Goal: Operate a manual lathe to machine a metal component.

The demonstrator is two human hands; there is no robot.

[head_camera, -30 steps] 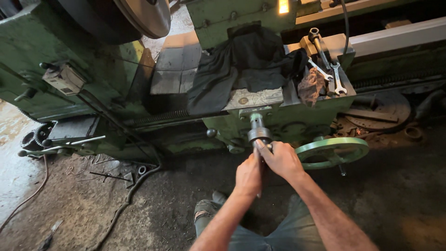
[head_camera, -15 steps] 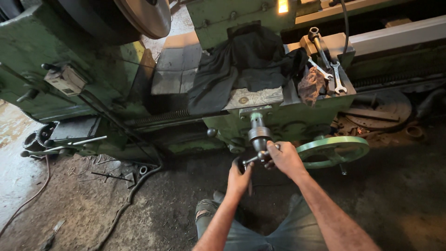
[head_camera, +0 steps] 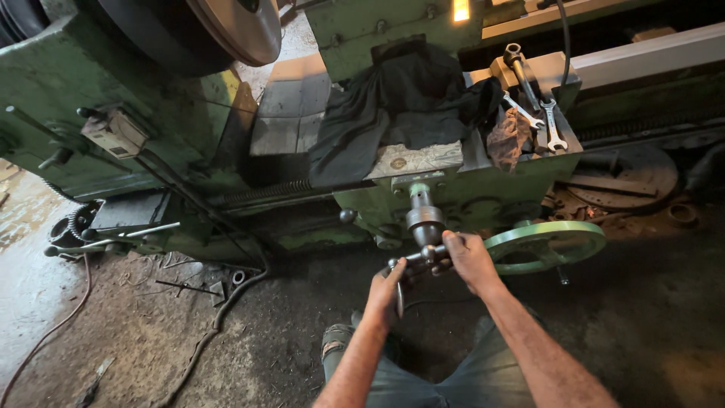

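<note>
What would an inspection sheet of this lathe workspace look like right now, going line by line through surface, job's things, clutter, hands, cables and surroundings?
Surface: green lathe carriage, paint worn, top partly covered.
Job's things: metal crank handle on a shaft sticking out of the carriage front; green handwheel just right of it.
Clutter: dark cloth draped over the carriage; wrenches and a brown rag on its right end.
Hands: left hand grips the handle's lower end; right hand holds the upper end.
Cables: a cable trails across the floor at left; a dark hose lies beside the machine base.
Surroundings: dirty floor with metal scraps; large chuck at upper left.
</note>
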